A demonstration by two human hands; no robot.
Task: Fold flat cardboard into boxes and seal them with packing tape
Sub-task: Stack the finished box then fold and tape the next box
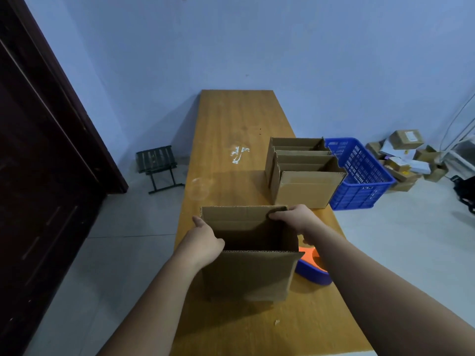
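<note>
An open-topped cardboard box (250,274) stands upright on the wooden table (236,124) in front of me. My left hand (203,240) lies against its left wall, thumb along the outside, fingers hidden inside. My right hand (295,218) grips the far right corner of the top rim, fingers curled over the edge. A blue and orange tape dispenser (312,265) lies on the table just right of the box, partly hidden by it and by my right forearm.
Two folded open boxes (305,188) stand in a row further back on the right side of the table. A blue plastic crate (359,173) sits beside them. A small folding stool (157,164) stands on the floor left; parcels (406,158) pile on the floor right.
</note>
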